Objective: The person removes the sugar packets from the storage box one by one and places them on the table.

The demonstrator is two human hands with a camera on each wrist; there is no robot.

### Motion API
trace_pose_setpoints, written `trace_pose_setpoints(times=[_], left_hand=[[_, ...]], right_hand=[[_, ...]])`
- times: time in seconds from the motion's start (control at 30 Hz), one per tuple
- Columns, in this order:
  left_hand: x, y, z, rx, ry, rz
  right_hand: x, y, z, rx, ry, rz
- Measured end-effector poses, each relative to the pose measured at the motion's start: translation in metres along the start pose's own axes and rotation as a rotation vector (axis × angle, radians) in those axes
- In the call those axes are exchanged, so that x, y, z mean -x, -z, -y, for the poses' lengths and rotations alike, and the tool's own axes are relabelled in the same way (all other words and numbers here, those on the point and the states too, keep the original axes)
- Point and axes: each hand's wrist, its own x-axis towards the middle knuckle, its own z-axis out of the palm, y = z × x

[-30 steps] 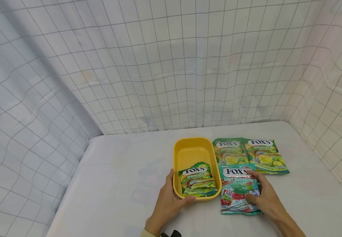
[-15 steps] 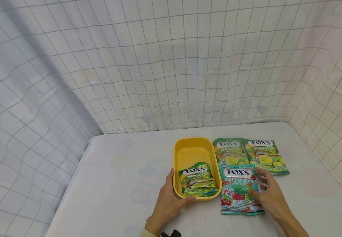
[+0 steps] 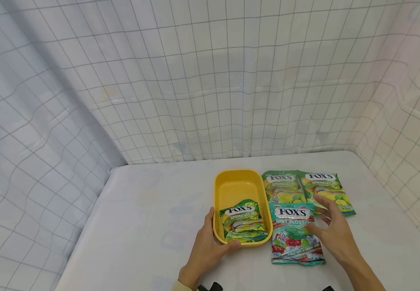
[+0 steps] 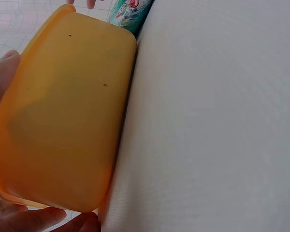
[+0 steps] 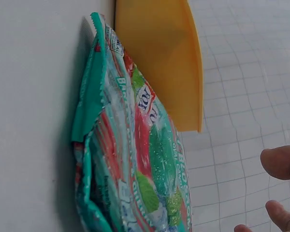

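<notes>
A yellow plastic container [image 3: 239,188] stands on the white table, with a green Fox's Spring Tea candy bag [image 3: 244,226] in its near half. My left hand [image 3: 206,248] grips the container's near left corner, thumb at the near rim and fingers along the left wall. Just right of the container lies a teal Fox's Mint Blossom candy bag [image 3: 292,242]. Above that bag's right edge hovers my right hand [image 3: 335,234], fingers spread and holding nothing. The right wrist view shows the fingertips apart from the teal bag [image 5: 150,159].
Two more green Spring Tea bags, one [image 3: 282,188] beside the container and another [image 3: 328,190] farther right, lie behind the teal bag. White grid-patterned curtains [image 3: 232,101] hang round the back and sides of the table [image 3: 152,218].
My right hand has let go of the teal bag, lifting off and shifting slightly right and away from me. The bag stays flat in place. My left hand keeps its grip on the container.
</notes>
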Motion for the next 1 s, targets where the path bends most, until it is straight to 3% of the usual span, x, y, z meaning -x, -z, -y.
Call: trace_pose_setpoints(times=[0.17, 1.0], left_hand=[[0.000, 0.000, 0.000, -0.009, -0.003, -0.003], [0.001, 0.000, -0.001, -0.005, -0.009, -0.008]], right_hand=[[-0.001, -0.003, 0.005, -0.010, 0.060, -0.005], [-0.010, -0.023, 0.031, -0.096, 0.124, 0.022]])
